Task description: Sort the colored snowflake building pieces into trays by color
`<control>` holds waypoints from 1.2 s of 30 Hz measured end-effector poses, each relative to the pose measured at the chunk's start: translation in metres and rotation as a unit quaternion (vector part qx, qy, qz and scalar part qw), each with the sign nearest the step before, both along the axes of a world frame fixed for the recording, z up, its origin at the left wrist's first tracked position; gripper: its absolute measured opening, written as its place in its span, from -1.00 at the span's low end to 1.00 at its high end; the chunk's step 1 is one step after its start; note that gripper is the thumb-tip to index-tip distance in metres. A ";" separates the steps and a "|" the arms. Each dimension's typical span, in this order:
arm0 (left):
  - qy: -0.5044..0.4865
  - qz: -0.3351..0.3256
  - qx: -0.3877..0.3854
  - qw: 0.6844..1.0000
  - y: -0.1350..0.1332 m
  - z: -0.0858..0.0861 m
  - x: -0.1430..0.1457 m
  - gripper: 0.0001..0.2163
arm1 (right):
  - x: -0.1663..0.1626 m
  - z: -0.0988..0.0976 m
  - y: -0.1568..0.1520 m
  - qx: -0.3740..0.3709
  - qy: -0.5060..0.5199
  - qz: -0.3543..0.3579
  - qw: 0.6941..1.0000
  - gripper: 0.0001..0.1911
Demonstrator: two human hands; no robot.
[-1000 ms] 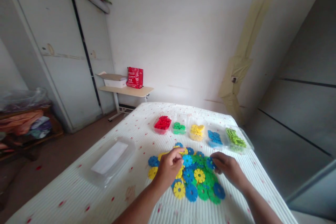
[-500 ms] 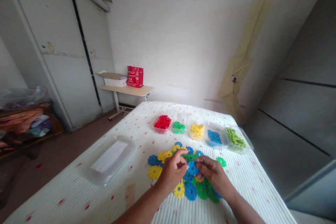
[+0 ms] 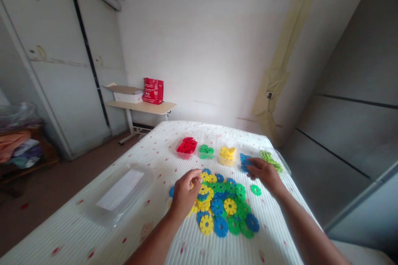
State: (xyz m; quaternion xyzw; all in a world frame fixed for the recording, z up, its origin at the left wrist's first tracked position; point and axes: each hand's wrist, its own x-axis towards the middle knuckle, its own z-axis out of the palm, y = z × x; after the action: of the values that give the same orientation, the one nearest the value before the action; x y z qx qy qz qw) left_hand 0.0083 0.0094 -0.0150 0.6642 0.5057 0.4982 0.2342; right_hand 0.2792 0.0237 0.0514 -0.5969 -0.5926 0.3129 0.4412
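A pile of flat gear-shaped plastic discs (image 3: 224, 207) in yellow, blue and green lies on the white dotted bedcover (image 3: 155, 153). My left hand (image 3: 184, 193) rests on the pile's left edge, fingers curled and pinched at a yellow disc (image 3: 203, 177). My right hand (image 3: 263, 174) reaches to the far right, fingertips closed on a blue disc over the tray of blue discs (image 3: 243, 161). One green disc (image 3: 256, 190) lies alone just below that hand.
Beyond the pile stands a row of clear trays: red (image 3: 186, 147), green (image 3: 206, 151), yellow (image 3: 227, 155), blue, light green (image 3: 270, 158). A clear lidded box (image 3: 118, 192) sits at the left. A side table (image 3: 141, 107) with a red bag (image 3: 153, 90) stands by the wall.
My right hand left the middle of the pile and moved up and right to the blue tray. My left hand stayed at the pile's left side. The view shifted slightly.
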 end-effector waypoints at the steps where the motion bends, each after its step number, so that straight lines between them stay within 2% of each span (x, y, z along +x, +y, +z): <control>1: 0.010 0.020 0.004 1.000 0.004 -0.002 -0.005 -0.76 | 0.008 0.005 0.006 0.020 -0.033 -0.056 0.998 -0.64; 3: 0.034 0.056 0.012 0.998 0.010 -0.005 -0.015 -0.77 | 0.019 0.009 0.013 0.048 -0.107 -0.139 0.983 -0.65; 4: 0.047 0.070 0.014 0.996 0.012 -0.006 -0.019 -0.77 | 0.022 0.008 0.014 0.054 -0.137 -0.154 0.977 -0.68; 10: 0.084 0.110 0.010 0.990 0.020 -0.010 -0.030 -0.78 | 0.031 -0.031 -0.011 0.031 -0.244 -0.042 0.968 -0.75; 16: 0.094 0.129 -0.007 0.987 0.025 -0.014 -0.035 -0.77 | 0.045 -0.062 -0.019 0.022 -0.343 -0.074 0.936 -0.74; 19: 0.077 0.140 -0.021 0.987 0.028 -0.017 -0.040 -0.77 | 0.049 -0.071 -0.017 0.020 -0.370 -0.083 0.925 -0.73; 25: 0.015 0.141 -0.078 0.987 0.035 -0.026 -0.045 -0.78 | 0.050 -0.081 -0.013 -0.004 -0.397 -0.045 0.917 -0.78; 28: 0.017 0.135 -0.088 0.987 0.037 -0.029 -0.045 -0.78 | 0.049 -0.081 -0.012 -0.018 -0.388 -0.055 0.920 -0.83; 31: 0.023 0.135 -0.090 0.987 0.038 -0.032 -0.045 -0.78 | 0.046 -0.078 -0.013 -0.010 -0.345 -0.052 0.937 -0.88; 33: 0.026 0.135 -0.090 0.986 0.038 -0.032 -0.044 -0.78 | 0.042 -0.073 -0.014 -0.012 -0.279 -0.034 0.960 -0.88; 36: 0.028 0.136 -0.090 0.986 0.038 -0.033 -0.045 -0.78 | 0.034 -0.065 -0.017 -0.047 -0.118 0.037 0.991 -0.84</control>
State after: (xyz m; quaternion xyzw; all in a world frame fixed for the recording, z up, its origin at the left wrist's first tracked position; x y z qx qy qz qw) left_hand -0.0364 0.0475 -0.0480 0.5792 0.6406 0.4589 0.2088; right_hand 0.3127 0.0062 -0.0132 -0.6273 -0.6467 0.2837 0.3283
